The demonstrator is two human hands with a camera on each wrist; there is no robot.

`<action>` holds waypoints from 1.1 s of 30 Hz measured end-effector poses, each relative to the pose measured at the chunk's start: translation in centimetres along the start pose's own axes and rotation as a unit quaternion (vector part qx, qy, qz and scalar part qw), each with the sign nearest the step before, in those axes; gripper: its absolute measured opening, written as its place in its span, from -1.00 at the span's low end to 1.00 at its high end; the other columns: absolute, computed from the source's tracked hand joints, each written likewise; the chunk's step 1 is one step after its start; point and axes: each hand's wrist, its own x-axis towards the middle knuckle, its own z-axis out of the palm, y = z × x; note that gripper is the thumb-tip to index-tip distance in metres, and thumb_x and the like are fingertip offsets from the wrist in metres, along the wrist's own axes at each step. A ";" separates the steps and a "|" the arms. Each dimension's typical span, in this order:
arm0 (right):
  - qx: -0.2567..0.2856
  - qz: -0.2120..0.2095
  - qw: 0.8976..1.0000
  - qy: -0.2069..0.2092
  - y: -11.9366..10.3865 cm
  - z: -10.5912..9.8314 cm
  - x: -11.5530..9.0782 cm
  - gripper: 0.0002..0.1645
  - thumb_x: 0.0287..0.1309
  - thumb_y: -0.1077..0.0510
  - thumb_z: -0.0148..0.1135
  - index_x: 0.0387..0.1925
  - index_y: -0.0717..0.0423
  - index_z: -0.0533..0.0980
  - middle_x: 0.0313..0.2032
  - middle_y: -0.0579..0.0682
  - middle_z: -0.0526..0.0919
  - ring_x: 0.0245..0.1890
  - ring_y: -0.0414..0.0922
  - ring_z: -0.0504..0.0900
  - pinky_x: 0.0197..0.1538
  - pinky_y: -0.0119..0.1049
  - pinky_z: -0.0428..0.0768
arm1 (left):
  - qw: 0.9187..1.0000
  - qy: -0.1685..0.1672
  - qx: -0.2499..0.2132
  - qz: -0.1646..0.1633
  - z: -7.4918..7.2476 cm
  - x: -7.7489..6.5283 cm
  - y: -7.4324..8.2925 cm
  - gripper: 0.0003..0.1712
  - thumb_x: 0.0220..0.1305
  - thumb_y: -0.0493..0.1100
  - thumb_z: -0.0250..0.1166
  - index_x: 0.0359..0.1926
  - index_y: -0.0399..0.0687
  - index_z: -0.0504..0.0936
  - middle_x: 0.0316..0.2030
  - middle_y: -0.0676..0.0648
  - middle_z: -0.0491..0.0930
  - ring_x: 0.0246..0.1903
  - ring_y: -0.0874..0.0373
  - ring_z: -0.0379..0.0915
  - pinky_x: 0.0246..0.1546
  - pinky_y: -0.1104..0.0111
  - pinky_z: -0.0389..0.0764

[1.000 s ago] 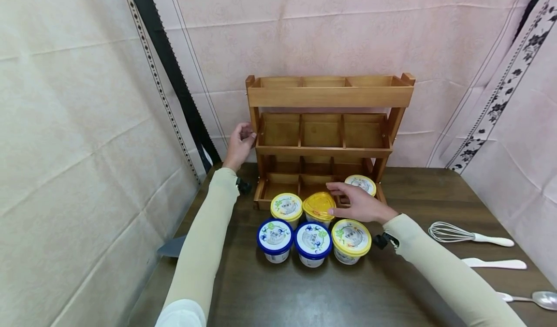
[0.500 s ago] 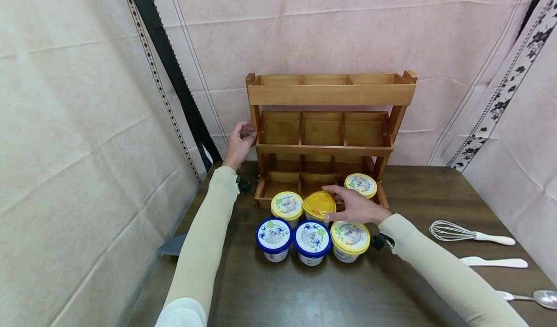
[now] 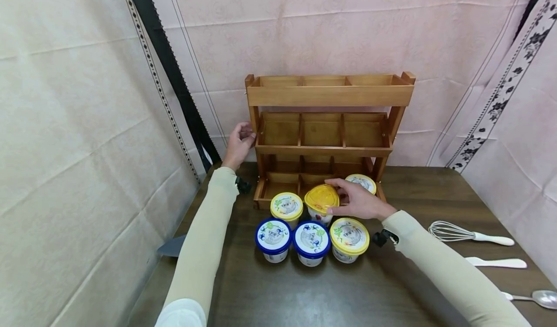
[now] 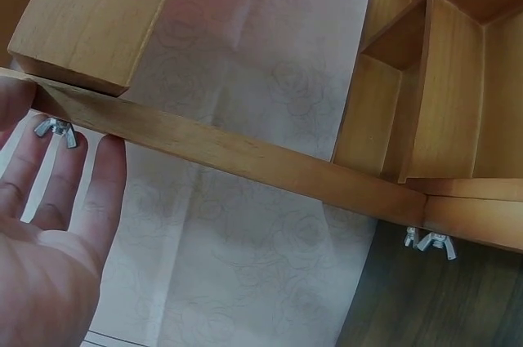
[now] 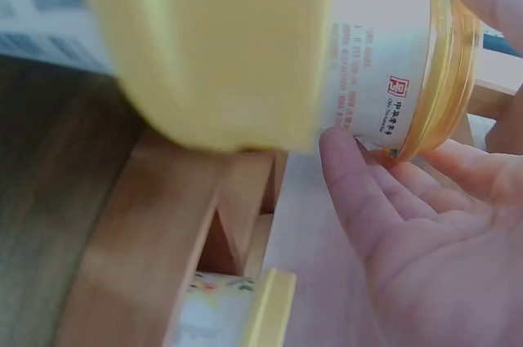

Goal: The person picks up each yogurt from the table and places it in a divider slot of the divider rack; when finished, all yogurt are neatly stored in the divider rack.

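In the head view my right hand (image 3: pixel 360 202) grips a white tub with a clear amber-yellow lid (image 3: pixel 322 199), thumb and fingers round its side. The right wrist view shows that held tub (image 5: pixel 380 57) close to another yellow-lidded tub (image 5: pixel 216 45). My left hand (image 3: pixel 239 145) holds the left upright of a three-tier wooden rack (image 3: pixel 324 150). Seen from the left wrist, its thumb and fingers lie on either side of the upright (image 4: pixel 229 151), near a wing nut (image 4: pixel 55 129). A yellow-lidded tub (image 3: pixel 361 183) sits in the bottom tier's right compartment, partly behind my right hand.
Two blue-lidded tubs (image 3: pixel 274 235) and a yellow-lidded tub (image 3: pixel 349 237) form the front row; another yellow-lidded tub (image 3: pixel 286 205) stands behind. To the right lie a whisk (image 3: pixel 452 232), a white-handled utensil (image 3: pixel 496 263) and a spoon (image 3: pixel 544 299). Fabric hangs behind the rack.
My right hand has closed round the amber-lidded tub and raised it slightly, up and to the right. My left hand stays at the rack's upright.
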 end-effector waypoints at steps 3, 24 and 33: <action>0.015 -0.002 1.000 0.009 -0.3 -0.6 0.1 0.11 0.15 -0.24 0.58 0.58 -0.02 0.25 0.31 0.08 0.56 0.17 0.08 0.66 0.20 0.09 0.71 | 1.000 0.000 0.003 -0.004 0.0 0.0 0.1 -0.55 0.55 -0.31 0.20 0.39 -0.17 0.46 0.21 -0.18 0.52 0.26 -0.08 0.47 0.30 0.08 0.54; 0.011 0.012 0.999 0.049 -0.6 -2.9 2.6 0.07 0.17 -0.24 0.56 0.57 -0.07 0.26 0.33 0.02 0.54 0.19 0.04 0.62 0.19 -0.02 0.73 | 1.000 0.000 -0.004 0.014 -0.2 -0.1 -0.2 -0.59 0.55 -0.23 0.25 0.34 -0.07 0.50 0.14 -0.09 0.53 0.18 0.00 0.49 0.20 0.15 0.56; 0.024 0.025 0.998 0.057 0.4 -3.1 4.1 0.12 0.16 -0.26 0.56 0.59 -0.02 0.23 0.38 0.08 0.51 0.25 0.09 0.63 0.22 0.03 0.71 | 1.000 -0.009 0.002 0.004 -0.2 -0.4 0.6 -0.57 0.55 -0.27 0.21 0.36 -0.10 0.48 0.15 -0.12 0.52 0.21 -0.04 0.48 0.19 0.17 0.57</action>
